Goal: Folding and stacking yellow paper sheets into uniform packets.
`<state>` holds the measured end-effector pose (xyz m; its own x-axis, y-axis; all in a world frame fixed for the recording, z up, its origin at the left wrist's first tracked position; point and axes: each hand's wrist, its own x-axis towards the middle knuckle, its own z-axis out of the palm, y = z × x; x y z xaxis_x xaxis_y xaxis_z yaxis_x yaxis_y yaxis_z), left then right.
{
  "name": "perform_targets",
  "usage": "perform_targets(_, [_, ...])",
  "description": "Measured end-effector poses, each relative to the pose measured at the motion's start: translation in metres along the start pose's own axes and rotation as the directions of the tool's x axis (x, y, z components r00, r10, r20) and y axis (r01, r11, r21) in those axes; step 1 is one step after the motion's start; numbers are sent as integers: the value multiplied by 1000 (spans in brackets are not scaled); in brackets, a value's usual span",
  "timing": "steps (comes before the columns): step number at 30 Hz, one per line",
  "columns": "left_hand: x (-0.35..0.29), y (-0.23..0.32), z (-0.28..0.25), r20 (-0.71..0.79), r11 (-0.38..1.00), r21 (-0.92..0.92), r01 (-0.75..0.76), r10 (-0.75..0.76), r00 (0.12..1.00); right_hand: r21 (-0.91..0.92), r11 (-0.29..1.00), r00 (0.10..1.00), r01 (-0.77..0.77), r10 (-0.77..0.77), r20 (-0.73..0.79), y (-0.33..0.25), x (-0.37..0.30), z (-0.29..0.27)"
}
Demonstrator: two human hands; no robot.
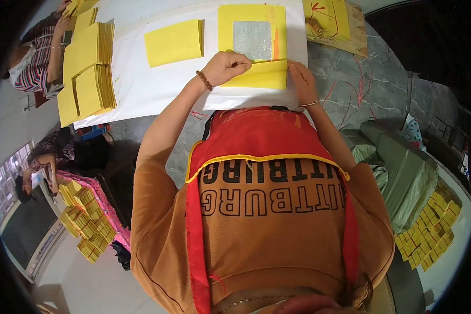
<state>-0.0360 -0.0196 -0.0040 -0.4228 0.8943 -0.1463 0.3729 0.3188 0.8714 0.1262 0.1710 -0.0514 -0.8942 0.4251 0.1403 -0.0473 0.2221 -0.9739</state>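
A yellow paper sheet (251,13) with a silver-grey square and an orange strip lies on the white-covered table in front of me. Its near part is folded up over the rest as a plain yellow flap (256,78). My left hand (229,67) is closed in a pinch at the left end of the flap's upper edge. At the flap's right end, my right hand (302,82) has its fingertips closed on the corner. To the left lies a folded yellow paper (174,43), apart from both hands.
Stacks of folded yellow paper (95,83) line the table's left end, near a person in striped clothing (34,76). More yellow sheets (327,18) lie on a board at the right. Yellow bundles sit low on both sides; another person (49,152) is at lower left.
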Motion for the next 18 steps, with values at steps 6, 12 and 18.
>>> perform_targets(6, [0,3,-1,21,995,-90,42,-41,999,-33,999,1000,-13,13,-2,3,0,0])
perform_targets(12, [4,-2,-2,33,993,-109,51,-48,998,-34,999,1000,-21,21,10,4,1,-1])
perform_targets(18, [5,3,-4,80,993,-65,101,-95,992,-29,997,998,65,-64,9,18,3,4])
